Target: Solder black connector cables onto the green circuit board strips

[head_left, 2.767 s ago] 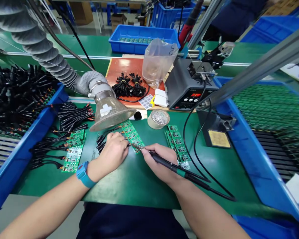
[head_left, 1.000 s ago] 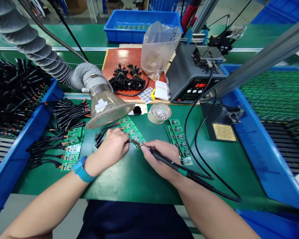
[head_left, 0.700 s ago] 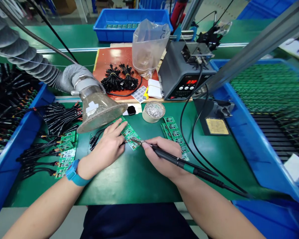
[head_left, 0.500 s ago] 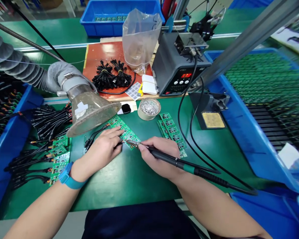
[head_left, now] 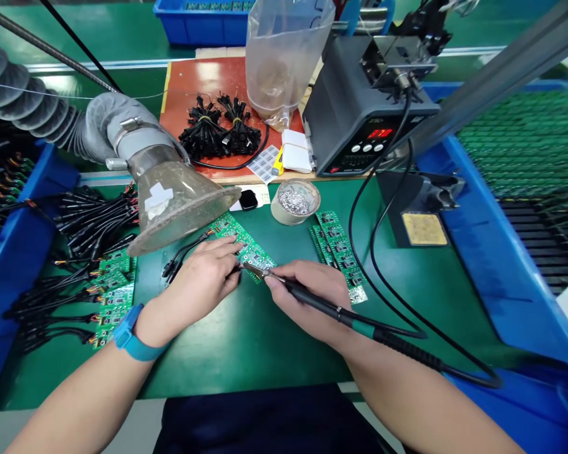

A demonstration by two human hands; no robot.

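Observation:
My right hand (head_left: 310, 293) grips a soldering iron (head_left: 322, 307) like a pen, its tip down at the near edge of a green circuit board panel (head_left: 252, 250). My left hand (head_left: 208, 268) rests its fingers over the left side of that panel. Its thumb and forefinger are pinched beside the iron tip, on what looks like the end of a cable, mostly hidden. Black cables (head_left: 177, 258) run from the panel's upper part, left of my left hand. More green boards (head_left: 338, 249) lie stacked right of the iron.
A fume extractor hood (head_left: 175, 205) overhangs the left side, beside wired boards (head_left: 116, 302). Behind are a round tub (head_left: 288, 211) of metallic bits and a soldering station (head_left: 360, 113). An iron stand (head_left: 409, 208) and blue bins (head_left: 483, 252) are rightward; iron cords (head_left: 360, 252) loop there.
The view has shifted, so the bench items appear larger and farther right. Both hands stay at the board, with the iron tip still beside the left fingertips.

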